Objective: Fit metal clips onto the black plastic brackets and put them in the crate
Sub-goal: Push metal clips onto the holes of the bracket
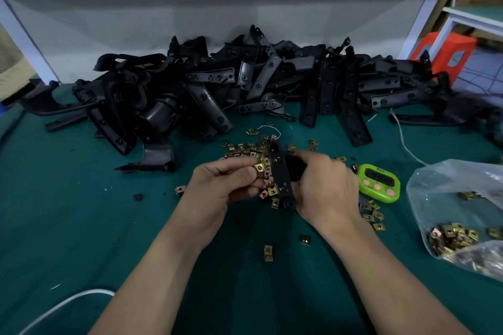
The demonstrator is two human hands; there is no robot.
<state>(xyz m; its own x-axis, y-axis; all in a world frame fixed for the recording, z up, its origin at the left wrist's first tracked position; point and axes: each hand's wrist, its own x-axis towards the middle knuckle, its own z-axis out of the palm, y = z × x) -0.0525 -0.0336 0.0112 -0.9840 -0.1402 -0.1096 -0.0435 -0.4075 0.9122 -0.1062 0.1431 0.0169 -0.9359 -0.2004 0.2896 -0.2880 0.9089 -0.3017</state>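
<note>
Green worktop [81, 212], bracket pile [217, 84] at back. Right hand [324, 187] grips black bracket [281, 179], left hand [217, 187] pinches clip [259, 167] w/ fingertips, right beside bracket edge.

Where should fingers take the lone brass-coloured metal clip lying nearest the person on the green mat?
Probably across its two long side edges, coming straight down from above: the small brass-coloured metal clip lies flat on the green mat, apart from the other clips, with mat showing on both long sides, so a pinch should fit.
</note>
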